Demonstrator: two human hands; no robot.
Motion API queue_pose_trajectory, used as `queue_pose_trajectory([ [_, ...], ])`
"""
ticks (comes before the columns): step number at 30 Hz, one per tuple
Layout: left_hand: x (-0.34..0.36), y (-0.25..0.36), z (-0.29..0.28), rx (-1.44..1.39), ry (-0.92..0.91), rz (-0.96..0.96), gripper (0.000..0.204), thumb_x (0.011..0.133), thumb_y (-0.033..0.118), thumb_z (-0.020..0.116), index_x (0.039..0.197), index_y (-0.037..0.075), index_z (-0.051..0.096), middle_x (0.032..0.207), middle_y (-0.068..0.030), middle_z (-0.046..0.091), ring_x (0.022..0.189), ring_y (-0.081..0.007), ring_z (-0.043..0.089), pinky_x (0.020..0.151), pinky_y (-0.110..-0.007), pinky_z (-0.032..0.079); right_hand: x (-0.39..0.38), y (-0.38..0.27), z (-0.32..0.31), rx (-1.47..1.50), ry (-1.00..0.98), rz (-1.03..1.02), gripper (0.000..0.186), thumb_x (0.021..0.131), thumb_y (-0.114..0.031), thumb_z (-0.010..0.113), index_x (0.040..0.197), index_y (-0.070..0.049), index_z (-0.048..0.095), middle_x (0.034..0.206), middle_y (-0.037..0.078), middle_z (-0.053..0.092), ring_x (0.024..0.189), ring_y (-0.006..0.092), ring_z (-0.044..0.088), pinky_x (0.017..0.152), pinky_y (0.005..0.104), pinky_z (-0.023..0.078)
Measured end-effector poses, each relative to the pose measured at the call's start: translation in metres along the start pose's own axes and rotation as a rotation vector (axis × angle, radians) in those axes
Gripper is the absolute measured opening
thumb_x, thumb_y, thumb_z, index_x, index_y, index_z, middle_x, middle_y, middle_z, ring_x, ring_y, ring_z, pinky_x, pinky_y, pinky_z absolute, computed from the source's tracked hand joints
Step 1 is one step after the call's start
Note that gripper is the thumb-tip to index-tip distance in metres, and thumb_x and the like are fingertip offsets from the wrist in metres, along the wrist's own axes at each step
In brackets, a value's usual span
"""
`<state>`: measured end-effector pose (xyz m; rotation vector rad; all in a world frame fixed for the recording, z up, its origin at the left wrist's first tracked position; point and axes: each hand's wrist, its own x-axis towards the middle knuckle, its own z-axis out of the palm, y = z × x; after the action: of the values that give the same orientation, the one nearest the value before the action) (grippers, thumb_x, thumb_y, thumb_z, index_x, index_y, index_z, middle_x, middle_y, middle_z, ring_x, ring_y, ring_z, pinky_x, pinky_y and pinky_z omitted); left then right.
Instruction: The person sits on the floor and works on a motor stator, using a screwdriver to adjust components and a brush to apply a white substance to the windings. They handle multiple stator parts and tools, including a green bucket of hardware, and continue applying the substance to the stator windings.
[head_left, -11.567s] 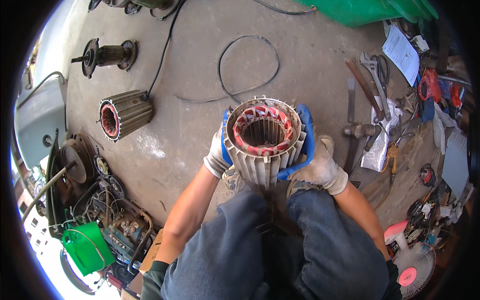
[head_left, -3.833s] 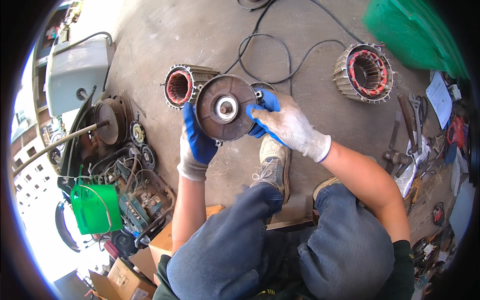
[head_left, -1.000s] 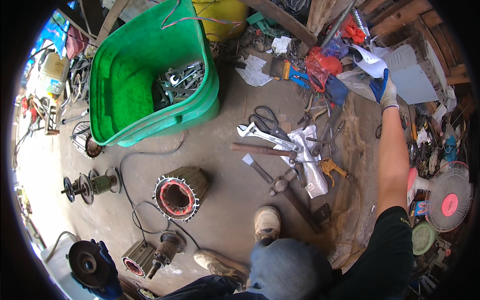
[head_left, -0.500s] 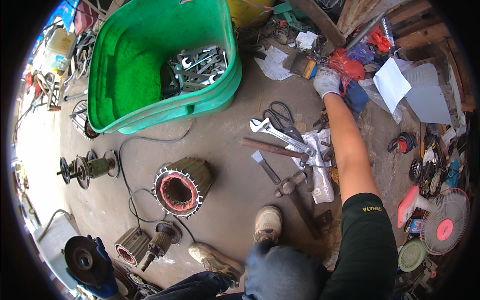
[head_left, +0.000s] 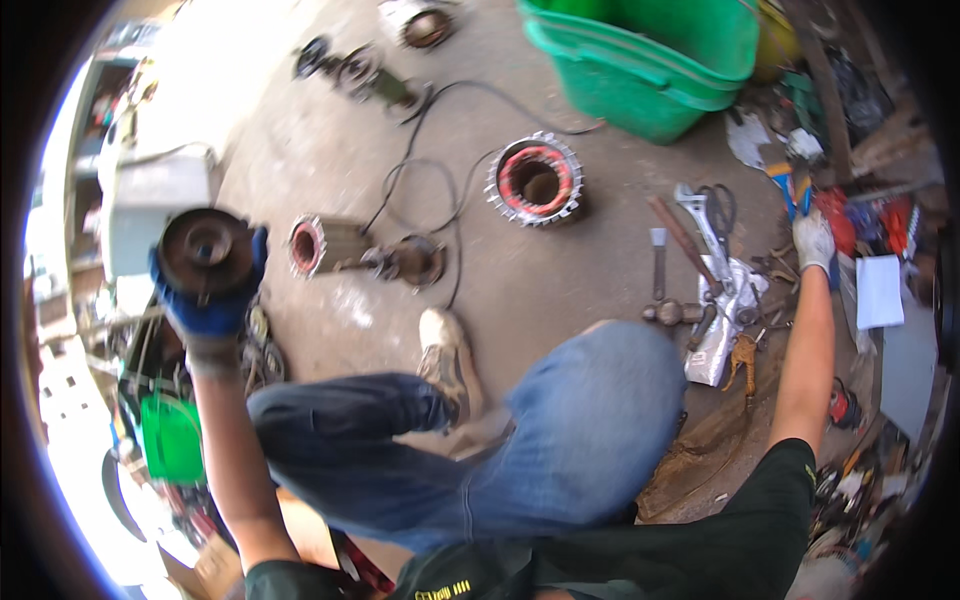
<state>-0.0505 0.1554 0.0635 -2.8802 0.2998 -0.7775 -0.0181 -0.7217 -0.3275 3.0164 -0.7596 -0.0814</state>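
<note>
My left hand [head_left: 205,305], in a blue glove, is raised at the left and grips a round dark metal motor end cover [head_left: 207,250] with a hole at its centre. Far to the right, my right hand [head_left: 812,242], in a pale glove, is closed around pliers [head_left: 792,188] with blue and orange handles. The pliers' other end is hidden by the hand. Red plastic [head_left: 838,222] lies right beside that hand. Nearer the middle are an adjustable wrench [head_left: 705,215], scissors [head_left: 722,205], a scraper [head_left: 659,262] and a hammer [head_left: 672,313] on the floor.
A motor stator [head_left: 535,180] with red windings stands at the centre. Left of it lie a smaller stator [head_left: 330,245], a rotor [head_left: 410,262] and a black cable [head_left: 458,225]. A green tub [head_left: 640,85] is at the back. White paper [head_left: 880,290] lies at the right.
My view has swung left and down, bringing both forearms into sight. The pliers now stick out of my right hand. My left hand still holds the end cover, now higher in view.
</note>
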Motion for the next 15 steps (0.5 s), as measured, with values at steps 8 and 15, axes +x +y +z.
queue_pose_trajectory([
  [8,-0.095,-0.107,-0.082,-2.135,0.18,-1.173,0.056,0.099,0.06,0.056,0.136,0.019,0.062,0.134,-0.0075,0.068,0.127,-0.0299,0.059,0.118,-0.064,0.038,-0.037,0.04,0.009,0.369,0.087,-0.23,0.024,0.096,-0.03,0.065,0.098,-0.008,0.074,0.079,0.015,0.073,0.07,0.0254,0.073,0.056,0.0426,0.057],
  [15,-0.175,-0.161,-0.07,-2.433,0.271,-1.264,0.073,0.084,0.068,0.069,0.137,0.019,0.06,0.137,-0.0121,0.064,0.127,-0.038,0.057,0.119,-0.07,0.035,-0.153,-0.143,-0.245,1.29,-0.412,-0.084,0.045,0.1,-0.027,0.061,0.144,-0.015,0.06,0.09,0.004,0.074,0.057,0.01,0.062,0.048,0.0236,0.048],
])
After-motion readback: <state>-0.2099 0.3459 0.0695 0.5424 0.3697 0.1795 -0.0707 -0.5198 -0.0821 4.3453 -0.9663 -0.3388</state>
